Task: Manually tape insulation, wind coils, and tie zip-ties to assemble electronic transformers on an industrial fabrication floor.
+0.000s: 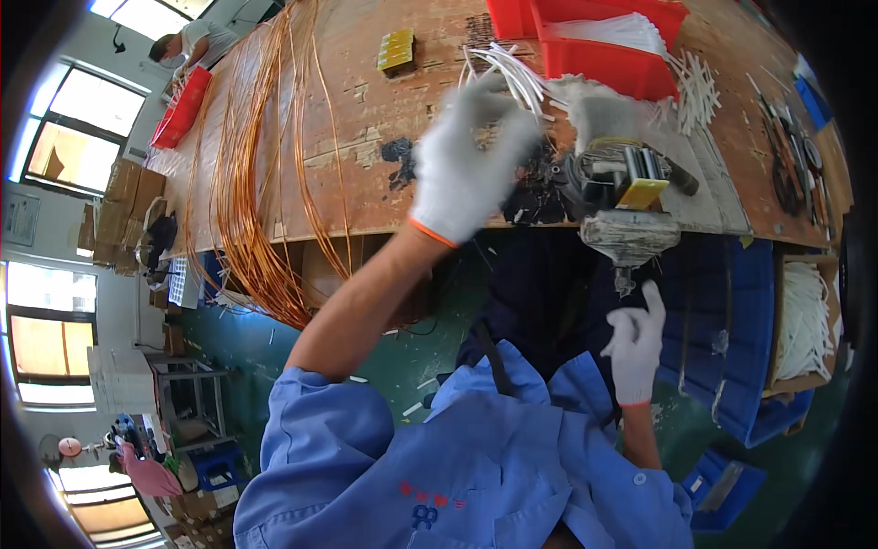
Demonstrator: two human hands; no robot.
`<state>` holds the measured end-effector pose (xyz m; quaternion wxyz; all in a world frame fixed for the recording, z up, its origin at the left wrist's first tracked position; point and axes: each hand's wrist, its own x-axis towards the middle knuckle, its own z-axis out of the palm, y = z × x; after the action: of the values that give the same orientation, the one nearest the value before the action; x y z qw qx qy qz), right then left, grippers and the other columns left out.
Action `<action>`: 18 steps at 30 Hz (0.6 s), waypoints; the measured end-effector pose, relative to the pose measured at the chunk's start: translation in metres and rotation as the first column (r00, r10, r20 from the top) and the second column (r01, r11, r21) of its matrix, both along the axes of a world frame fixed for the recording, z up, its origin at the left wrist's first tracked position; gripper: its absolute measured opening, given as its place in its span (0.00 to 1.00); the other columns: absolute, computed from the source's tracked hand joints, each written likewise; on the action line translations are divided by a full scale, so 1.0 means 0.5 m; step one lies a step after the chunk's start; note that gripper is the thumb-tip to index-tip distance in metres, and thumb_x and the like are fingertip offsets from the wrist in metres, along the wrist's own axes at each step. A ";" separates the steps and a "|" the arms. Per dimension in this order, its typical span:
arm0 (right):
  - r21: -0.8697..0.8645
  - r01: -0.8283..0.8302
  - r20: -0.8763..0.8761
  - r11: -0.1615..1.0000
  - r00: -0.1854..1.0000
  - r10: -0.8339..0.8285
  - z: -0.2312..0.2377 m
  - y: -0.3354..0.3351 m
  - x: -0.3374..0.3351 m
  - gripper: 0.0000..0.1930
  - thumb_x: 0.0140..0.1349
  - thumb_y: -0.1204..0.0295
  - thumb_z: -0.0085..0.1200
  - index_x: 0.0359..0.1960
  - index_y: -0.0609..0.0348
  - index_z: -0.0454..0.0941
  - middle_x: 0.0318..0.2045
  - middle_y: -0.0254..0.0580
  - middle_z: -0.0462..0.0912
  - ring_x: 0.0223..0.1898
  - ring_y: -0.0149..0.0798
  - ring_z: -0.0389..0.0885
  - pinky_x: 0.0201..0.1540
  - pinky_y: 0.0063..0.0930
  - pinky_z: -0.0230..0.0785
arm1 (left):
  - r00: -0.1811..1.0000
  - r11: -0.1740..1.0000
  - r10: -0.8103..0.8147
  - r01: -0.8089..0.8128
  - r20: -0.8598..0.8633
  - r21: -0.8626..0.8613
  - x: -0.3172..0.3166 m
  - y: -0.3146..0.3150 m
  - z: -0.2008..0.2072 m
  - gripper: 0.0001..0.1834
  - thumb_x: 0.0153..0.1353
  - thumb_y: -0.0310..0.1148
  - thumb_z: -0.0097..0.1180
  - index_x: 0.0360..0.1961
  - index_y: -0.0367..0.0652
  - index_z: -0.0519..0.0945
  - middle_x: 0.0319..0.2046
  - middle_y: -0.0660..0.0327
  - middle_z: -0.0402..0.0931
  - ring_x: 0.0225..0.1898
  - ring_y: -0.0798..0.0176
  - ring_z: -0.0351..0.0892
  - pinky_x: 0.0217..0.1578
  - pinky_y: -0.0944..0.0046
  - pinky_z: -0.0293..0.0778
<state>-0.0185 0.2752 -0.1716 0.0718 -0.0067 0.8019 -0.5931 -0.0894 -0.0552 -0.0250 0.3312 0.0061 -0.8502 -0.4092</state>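
Note:
My left hand [471,156], in a white glove, is raised over the front of the worn wooden bench [384,119]. Motion smears its fingers, which curve around a gap; whether they hold anything cannot be told. White tubes [517,78] lie just beyond it. My right hand [636,348], gloved too, is below the bench edge with its index finger and thumb apart and nothing visible in it. Just above its fingertip is the metal tip of a cloth-wrapped bench device [631,233]. A yellow-and-black block [643,193] sits at the top of that device.
Copper wire [242,183] hangs over the bench's left edge. Red bins [608,69] with white strips stand at the back, and hand tools [796,156] lie right. Another yellow block [396,52] lies at the back. A blue crate [722,320] stands lower right. A person [197,46] works far left.

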 end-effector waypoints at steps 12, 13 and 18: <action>0.026 -0.507 -0.049 0.862 0.860 0.508 0.059 -0.189 0.055 0.21 0.76 0.68 0.65 0.66 0.64 0.83 0.39 0.49 0.94 0.44 0.42 0.97 0.48 0.35 0.87 | 0.907 0.516 -0.042 -0.339 0.419 0.786 0.151 -0.311 -0.060 0.24 0.85 0.47 0.55 0.64 0.36 0.80 0.33 0.64 0.77 0.23 0.69 0.70 0.22 0.66 0.68; 0.036 -0.562 -0.035 0.826 0.825 0.563 0.076 -0.230 0.058 0.33 0.71 0.63 0.73 0.74 0.63 0.77 0.53 0.51 0.93 0.55 0.44 0.95 0.54 0.34 0.86 | 0.953 0.405 -0.135 -0.196 0.270 0.893 0.162 -0.264 -0.044 0.22 0.87 0.46 0.51 0.62 0.37 0.80 0.30 0.68 0.72 0.21 0.74 0.63 0.19 0.69 0.60; -0.345 -0.682 -0.196 0.645 0.724 0.661 0.188 -0.357 0.070 0.42 0.74 0.57 0.69 0.83 0.64 0.64 0.64 0.57 0.86 0.64 0.50 0.89 0.68 0.39 0.77 | 0.901 -0.012 -0.367 0.243 -0.231 0.970 0.185 -0.030 0.099 0.19 0.91 0.45 0.43 0.61 0.43 0.81 0.27 0.74 0.64 0.19 0.76 0.53 0.16 0.69 0.51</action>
<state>0.0165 0.0968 -0.0773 0.2626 -0.3329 0.6071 -0.6720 0.0030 -0.0703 0.0243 0.1005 0.0623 -0.3357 -0.9345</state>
